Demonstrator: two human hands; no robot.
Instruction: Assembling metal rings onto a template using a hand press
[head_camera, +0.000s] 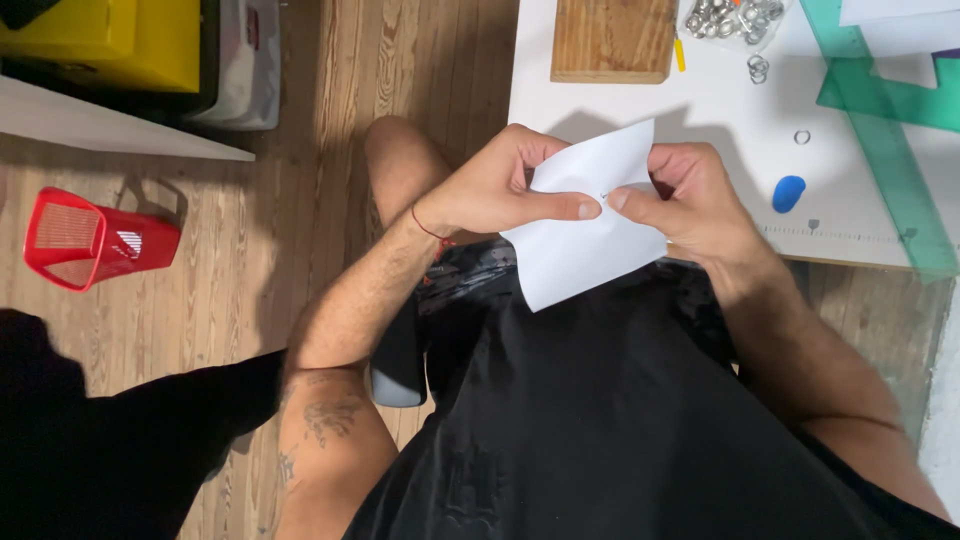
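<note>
Over the lap, at the edge of the white table (740, 110), both forearms angle inward. The left hand (490, 185) and right hand (690, 195) each pinch a white paper (585, 240), thumbs nearly meeting at its middle, other fingers curled behind it.

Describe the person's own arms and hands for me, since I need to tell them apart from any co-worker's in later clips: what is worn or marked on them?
Both forearms are bare, no sleeves reaching them and no gloves. The left hand has a thin red string around its wrist, and that forearm carries dark tattoo marks near the elbow. The right hand shows no band, ring or mark that I can see. A black top covers the torso.
</note>
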